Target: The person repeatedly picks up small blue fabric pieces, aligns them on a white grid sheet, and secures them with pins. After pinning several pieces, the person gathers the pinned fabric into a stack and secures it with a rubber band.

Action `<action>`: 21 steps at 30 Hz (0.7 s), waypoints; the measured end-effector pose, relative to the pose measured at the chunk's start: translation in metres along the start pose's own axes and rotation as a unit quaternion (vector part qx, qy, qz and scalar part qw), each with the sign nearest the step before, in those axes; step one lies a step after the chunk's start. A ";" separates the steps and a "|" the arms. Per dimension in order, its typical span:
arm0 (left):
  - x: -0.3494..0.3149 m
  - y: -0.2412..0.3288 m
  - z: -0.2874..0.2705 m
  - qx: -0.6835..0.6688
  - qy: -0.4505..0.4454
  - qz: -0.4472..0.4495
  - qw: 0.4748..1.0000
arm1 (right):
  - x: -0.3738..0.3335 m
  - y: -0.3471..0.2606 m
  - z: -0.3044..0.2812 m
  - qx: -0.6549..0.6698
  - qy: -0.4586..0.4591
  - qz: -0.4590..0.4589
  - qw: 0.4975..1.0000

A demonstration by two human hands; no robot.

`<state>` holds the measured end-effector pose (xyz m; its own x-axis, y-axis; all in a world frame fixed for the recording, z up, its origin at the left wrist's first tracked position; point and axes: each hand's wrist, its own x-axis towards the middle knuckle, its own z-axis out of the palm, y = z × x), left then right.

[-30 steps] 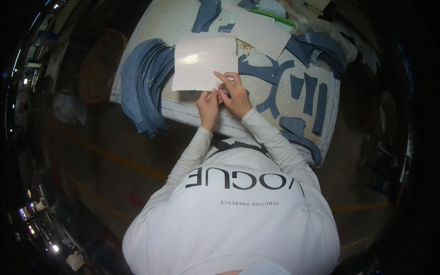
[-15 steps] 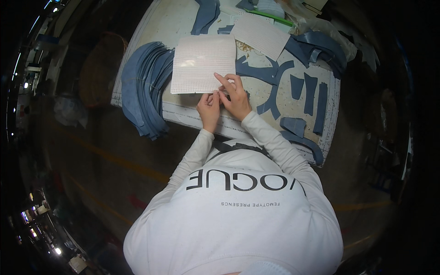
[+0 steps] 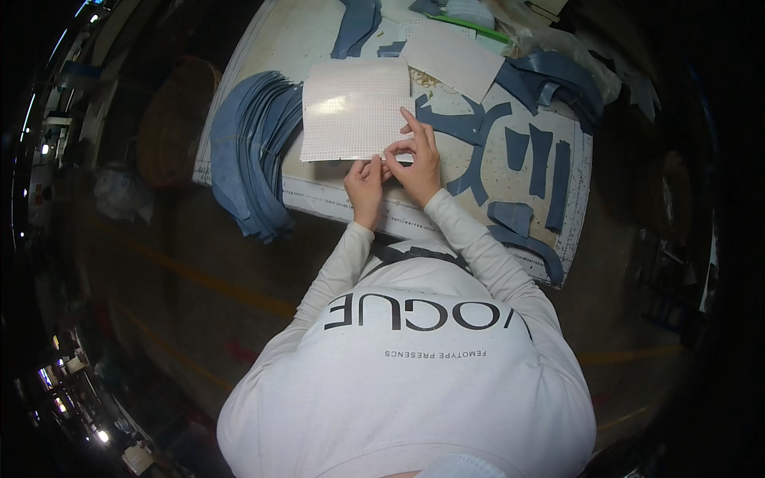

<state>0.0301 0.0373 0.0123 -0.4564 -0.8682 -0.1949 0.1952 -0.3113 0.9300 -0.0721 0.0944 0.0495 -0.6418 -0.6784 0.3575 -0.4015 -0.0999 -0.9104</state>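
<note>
A white sheet (image 3: 351, 119) covered in a fine pinkish grid, glossy in its middle, lies in front of me on the table. At its near edge, my left hand (image 3: 365, 193) is closed, thumb and fingertips pinching the rim. Right beside it, my right hand (image 3: 419, 166) pinches thumb and forefinger together at the sheet's near right corner. Its other fingers stretch upward over the sheet's right edge. Whatever sits between the right fingertips is too small to make out. Left of the sheet stands a thick fanned stack of curved blue pieces (image 3: 251, 151), tied round with a thin band.
The table (image 3: 498, 163) holds several loose blue cut pieces (image 3: 539, 163) at right. Another gridded sheet (image 3: 454, 60) lies behind, near yellowish rubber bands (image 3: 422, 78) and a green strip (image 3: 478, 29). A blue bundle (image 3: 558, 84) and clear plastic (image 3: 586, 64) sit at the far right.
My right hand's raised fingers have spread and shifted right, off the sheet's middle toward its edge. The sheet and my left hand have moved very slightly right and away.
</note>
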 end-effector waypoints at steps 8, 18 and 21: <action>0.003 -0.001 -0.005 0.015 -0.009 0.005 1.000 | 0.007 0.002 0.001 -0.008 -0.103 -0.114 0.988; 0.008 -0.008 -0.012 0.137 -0.006 0.091 0.986 | 0.009 0.006 0.006 -0.048 -0.126 -0.133 0.982; 0.008 -0.010 -0.012 0.121 -0.012 0.081 0.989 | 0.010 0.005 0.006 -0.011 -0.110 -0.106 0.988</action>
<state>0.0351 0.0291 -0.0017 -0.4565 -0.8891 -0.0324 0.0545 -0.0643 0.9964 -0.0768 0.0827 0.0473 -0.3862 -0.7859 0.4830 -0.5276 -0.2413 -0.8145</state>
